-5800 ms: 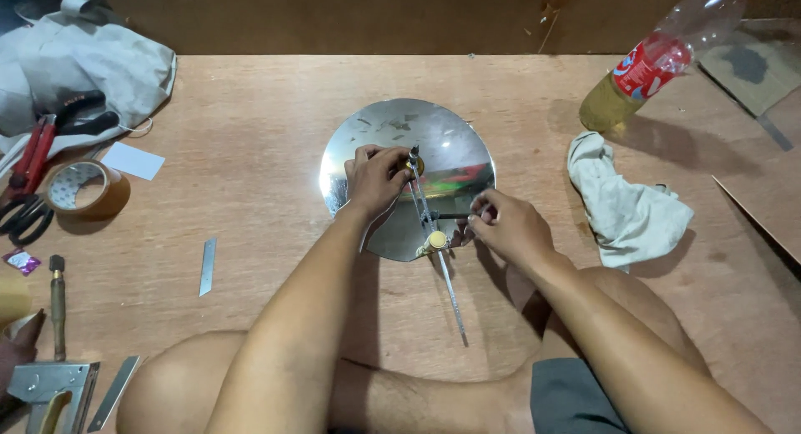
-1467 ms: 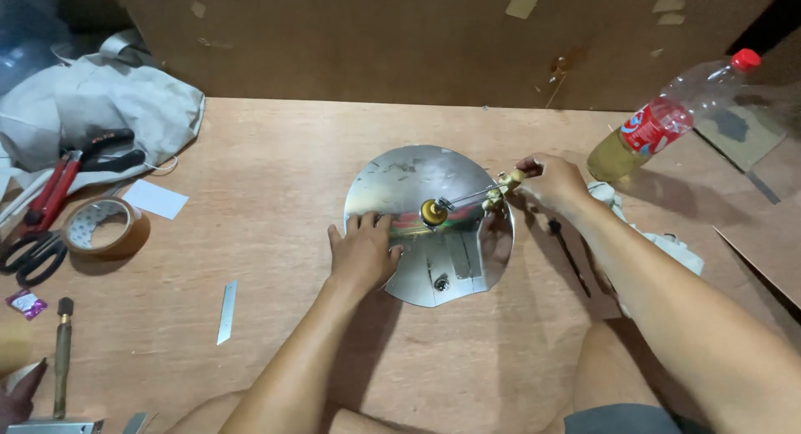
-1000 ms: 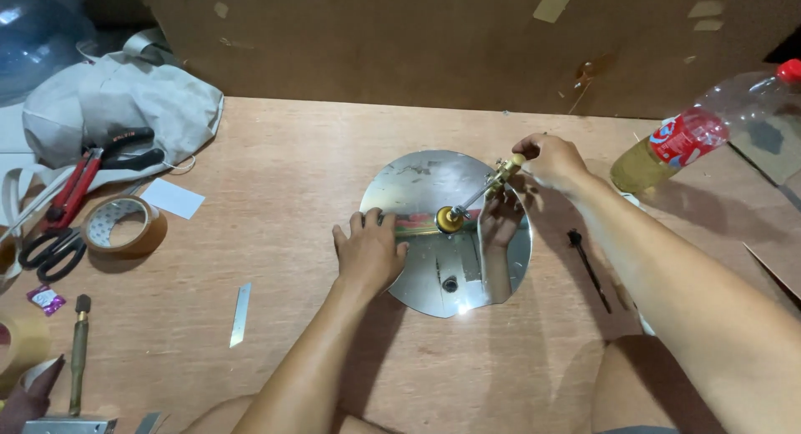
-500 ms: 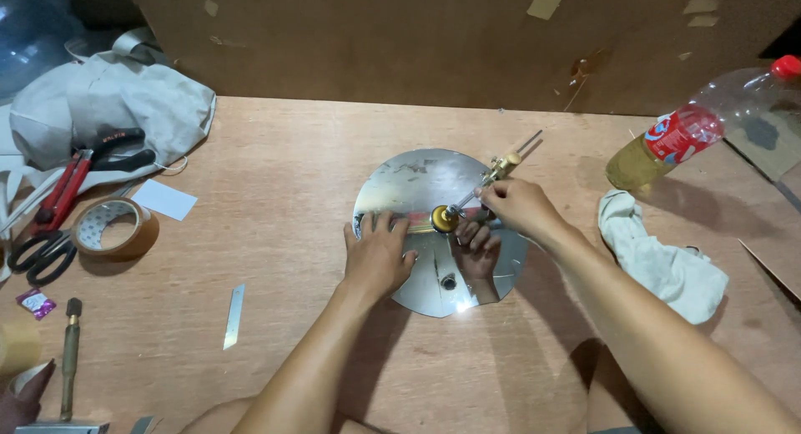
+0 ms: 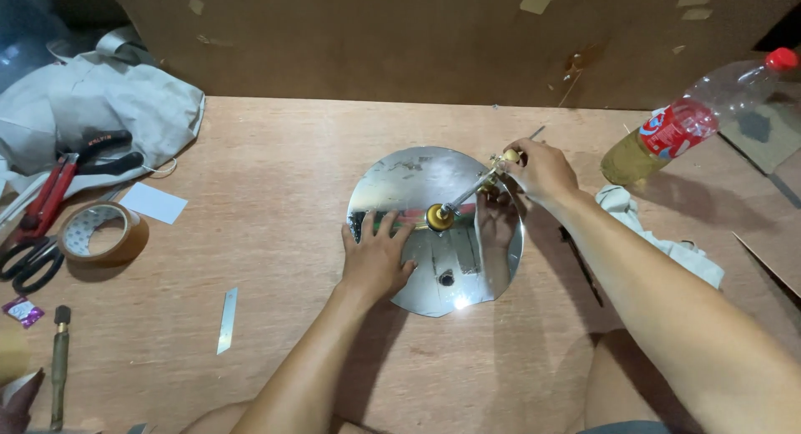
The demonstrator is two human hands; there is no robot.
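Nearest me, a thin metal strip (image 5: 226, 320) lies on the wooden table (image 5: 275, 150), well to the left of my left hand (image 5: 375, 263). That hand rests flat with its fingers spread, pressing down on the near-left part of a round mirror disc (image 5: 400, 171). Just beyond its fingertips a brass pivot (image 5: 440, 217) sits at the middle of the disc. From the pivot a slim metal rod (image 5: 467, 194) runs out to the disc's far-right edge.

My right hand (image 5: 541, 169) is closed on the brass head (image 5: 506, 156) at the rod's outer end, pinching it between thumb and fingers. I judge the work in hand to be swinging this circle cutter round its pivot. Carrying the sweep on would call for even downward pressure and for the left hand to keep the disc pinned.

A white rag (image 5: 659, 242) lies right of my right forearm. Beyond it stands a tilted plastic bottle (image 5: 684, 125) with yellowish liquid and a red cap. Far left of my left hand are a tape roll (image 5: 96, 234), scissors (image 5: 25, 263) and red-handled pliers (image 5: 58, 188).
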